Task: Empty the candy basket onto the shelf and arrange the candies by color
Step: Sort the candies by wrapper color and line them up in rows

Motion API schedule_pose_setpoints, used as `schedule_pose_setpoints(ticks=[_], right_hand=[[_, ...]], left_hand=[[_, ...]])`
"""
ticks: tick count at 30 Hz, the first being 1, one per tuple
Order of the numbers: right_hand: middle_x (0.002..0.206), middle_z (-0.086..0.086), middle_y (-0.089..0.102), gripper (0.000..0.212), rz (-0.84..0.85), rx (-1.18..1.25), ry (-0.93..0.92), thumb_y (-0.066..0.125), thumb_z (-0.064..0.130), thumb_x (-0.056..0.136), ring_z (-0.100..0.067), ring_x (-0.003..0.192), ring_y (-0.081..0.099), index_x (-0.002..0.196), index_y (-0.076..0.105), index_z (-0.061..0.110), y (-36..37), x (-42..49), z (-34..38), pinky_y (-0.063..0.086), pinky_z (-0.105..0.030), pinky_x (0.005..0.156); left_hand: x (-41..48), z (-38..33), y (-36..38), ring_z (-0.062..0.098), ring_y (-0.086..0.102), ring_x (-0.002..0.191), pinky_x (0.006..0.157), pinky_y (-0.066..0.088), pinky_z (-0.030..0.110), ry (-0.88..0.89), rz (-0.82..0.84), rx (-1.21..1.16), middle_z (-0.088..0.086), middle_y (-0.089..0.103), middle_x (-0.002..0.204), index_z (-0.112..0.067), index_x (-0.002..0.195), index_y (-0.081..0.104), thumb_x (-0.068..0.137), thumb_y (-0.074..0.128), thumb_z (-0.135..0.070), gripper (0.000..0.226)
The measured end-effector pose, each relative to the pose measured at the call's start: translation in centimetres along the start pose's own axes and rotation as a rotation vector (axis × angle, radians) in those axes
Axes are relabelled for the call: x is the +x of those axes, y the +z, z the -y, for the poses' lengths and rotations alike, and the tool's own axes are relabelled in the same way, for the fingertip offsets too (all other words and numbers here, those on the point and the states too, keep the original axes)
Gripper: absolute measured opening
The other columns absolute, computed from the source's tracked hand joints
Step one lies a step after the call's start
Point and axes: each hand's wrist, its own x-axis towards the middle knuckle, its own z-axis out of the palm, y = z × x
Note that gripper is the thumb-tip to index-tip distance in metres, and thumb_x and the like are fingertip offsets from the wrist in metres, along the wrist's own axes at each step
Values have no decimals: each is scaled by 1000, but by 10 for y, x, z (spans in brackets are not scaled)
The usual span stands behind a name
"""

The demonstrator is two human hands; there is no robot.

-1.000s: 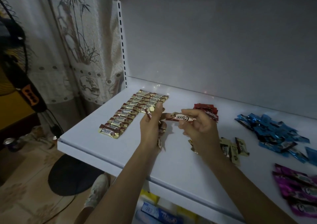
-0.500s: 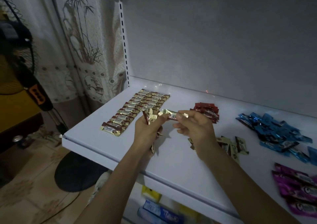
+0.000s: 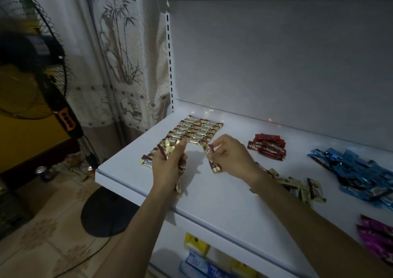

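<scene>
Purple candies (image 3: pixel 376 236) are running off the right edge and a loose gold pile (image 3: pixel 295 187) is partly hiding behind the right forearm (image 3: pixel 297 211); the left hand (image 3: pixel 170 165) is clutching a gold bunch (image 3: pixel 167 149), the right hand (image 3: pixel 230 158) pinching one gold candy (image 3: pixel 213 163) above the white shelf (image 3: pixel 223 194), beside a fan (image 3: pixel 42 86) and curtain (image 3: pixel 119 64).

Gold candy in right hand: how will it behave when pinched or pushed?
Likely light: the right hand holds the gold candy by its top end with a fingertip pinch. Probably bendy at the wrapper ends: the foil looks crinkled. Its glossy foil may slide on the smooth white shelf; being flat, it shouldn't roll.
</scene>
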Motion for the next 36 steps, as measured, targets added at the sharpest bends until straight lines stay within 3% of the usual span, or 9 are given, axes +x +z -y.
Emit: schedule_pose_setpoints(ticks=[3,6,13,17,22,27,30,33,36], right_hand=[[84,0,66,17,82,-255,-73,67,17,85,-17,80,61,101,70,19,9,5,-2,49,-30,73],[98,5,61,34,90,-342,-119,71,29,83,-15,95,57,115,64,20,12,3,-4,47,-32,86],[92,3,66,25,26,-371,-223,74,14,79,-12,82,60,102,63,17,9,6,-15,49,-26,78],[95,1,69,23,-59,-327,-277,72,12,80,-15,89,63,102,64,16,23,25,-5,51,-31,82],[96,-1,70,23,-98,-399,-313,70,13,80,-19,93,63,103,65,14,43,48,-1,48,-41,91],[95,-2,71,23,-159,-474,-364,72,18,81,-22,96,62,103,67,14,52,59,-8,46,-42,92],[101,-1,70,25,-210,-519,-383,71,20,82,-23,102,57,107,68,16,52,60,-10,45,-40,91],[94,4,70,12,-254,-303,-364,65,23,87,-14,90,59,97,70,18,49,49,-2,50,-31,81],[78,9,67,14,-51,109,-272,63,40,86,-8,75,61,86,66,27,42,13,16,50,-27,70]], left_hand=[[-1,2,1,9,44,49,44,37,17,47,26,14,8,51,65,-7,84,57,88,67,-23,20],[-1,1,0,9,45,50,45,38,17,53,35,2,9,51,66,-7,85,57,89,67,-23,19],[0,1,-1,11,44,51,45,38,18,11,11,-81,5,53,63,-9,83,55,90,66,-24,20],[2,-1,-4,10,41,48,43,31,18,-24,9,-181,2,52,60,-17,71,57,90,64,-25,22],[5,-1,-6,8,40,46,42,30,17,-49,4,-262,0,52,59,-20,70,56,93,61,-24,24],[9,1,-7,8,41,48,43,30,17,-14,34,-226,-1,52,59,-27,56,66,92,61,-26,37],[10,1,-7,8,41,48,44,30,18,-20,45,-210,-1,53,60,-27,58,66,93,61,-27,35],[10,0,-8,8,41,48,42,30,17,-33,43,-225,0,53,61,-25,62,64,93,61,-25,32],[7,-1,-5,10,43,49,46,33,20,-39,24,-217,2,53,60,-23,60,66,94,61,-24,34]])
